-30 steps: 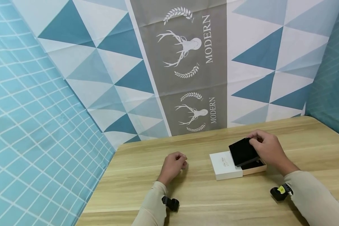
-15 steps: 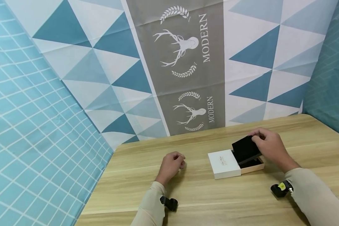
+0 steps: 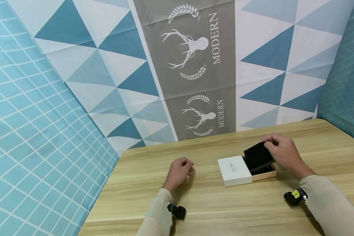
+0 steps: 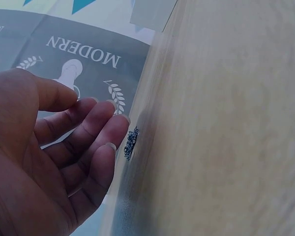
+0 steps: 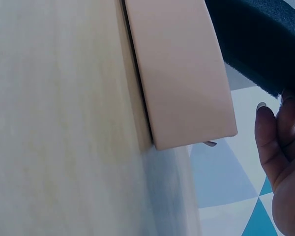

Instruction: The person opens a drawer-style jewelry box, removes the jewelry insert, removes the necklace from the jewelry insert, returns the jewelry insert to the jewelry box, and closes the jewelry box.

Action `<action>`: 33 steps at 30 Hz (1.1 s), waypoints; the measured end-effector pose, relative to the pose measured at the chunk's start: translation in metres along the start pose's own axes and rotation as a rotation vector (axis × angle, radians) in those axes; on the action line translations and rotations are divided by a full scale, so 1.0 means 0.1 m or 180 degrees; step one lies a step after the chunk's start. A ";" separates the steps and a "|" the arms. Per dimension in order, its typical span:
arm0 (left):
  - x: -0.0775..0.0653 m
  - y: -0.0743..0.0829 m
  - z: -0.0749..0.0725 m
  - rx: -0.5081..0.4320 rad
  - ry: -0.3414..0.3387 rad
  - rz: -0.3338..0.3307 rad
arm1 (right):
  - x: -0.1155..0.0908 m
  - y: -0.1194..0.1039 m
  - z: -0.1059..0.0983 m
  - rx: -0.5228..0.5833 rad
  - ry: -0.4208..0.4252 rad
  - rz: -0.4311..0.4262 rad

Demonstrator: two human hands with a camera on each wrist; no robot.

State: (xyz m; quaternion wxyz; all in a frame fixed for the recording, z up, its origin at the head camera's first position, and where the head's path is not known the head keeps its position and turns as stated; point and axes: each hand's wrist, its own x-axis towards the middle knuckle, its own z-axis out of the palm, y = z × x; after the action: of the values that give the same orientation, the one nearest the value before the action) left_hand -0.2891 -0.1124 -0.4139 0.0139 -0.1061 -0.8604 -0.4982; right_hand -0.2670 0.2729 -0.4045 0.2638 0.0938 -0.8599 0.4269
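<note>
My right hand [image 3: 283, 155] pinches the upper right corner of a black, plush-surfaced foam pad [image 3: 258, 156]. The pad leans at a slant over a peach-coloured drawer [image 3: 265, 175], which is pulled partway out of a white box sleeve [image 3: 234, 168] with small gold lettering. Black shows inside the drawer too. In the right wrist view, fingertips meet the pad's edge [image 5: 260, 49] above the drawer's side. My left hand [image 3: 179, 172] rests idle left of the box, fingers loosely curled and holding nothing. Beside its fingertips lies a small dark, glittering piece [image 4: 131, 143], hidden in the head view.
The wooden table [image 3: 212, 206] meets a patterned cloth backdrop [image 3: 200, 82] along its back edge. Blue gridded cloth [image 3: 47, 114] hangs on the left and teal cloth [image 3: 345, 85] on the right. A ribbon tab [image 5: 210, 143] sticks out at the drawer's end.
The black pad has shifted slightly right with my right hand, off the white sleeve's edge and over the drawer. My left hand stays in place. The head view has moved a little.
</note>
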 end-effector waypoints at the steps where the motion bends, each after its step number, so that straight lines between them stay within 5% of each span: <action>1: 0.00 0.00 0.00 -0.0001 -0.0001 -0.0002 | 0.00 0.00 0.00 0.0002 -0.0003 0.0001; 33: 0.00 -0.01 -0.01 0.0007 -0.0023 -0.0009 | 0.00 0.06 -0.06 -0.0018 -0.0147 0.0062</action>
State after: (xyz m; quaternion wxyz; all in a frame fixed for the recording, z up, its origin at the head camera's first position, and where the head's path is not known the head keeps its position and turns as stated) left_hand -0.2893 -0.1134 -0.4144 0.0102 -0.1066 -0.8612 -0.4969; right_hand -0.2669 0.2808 -0.4054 0.2400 0.0946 -0.8678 0.4247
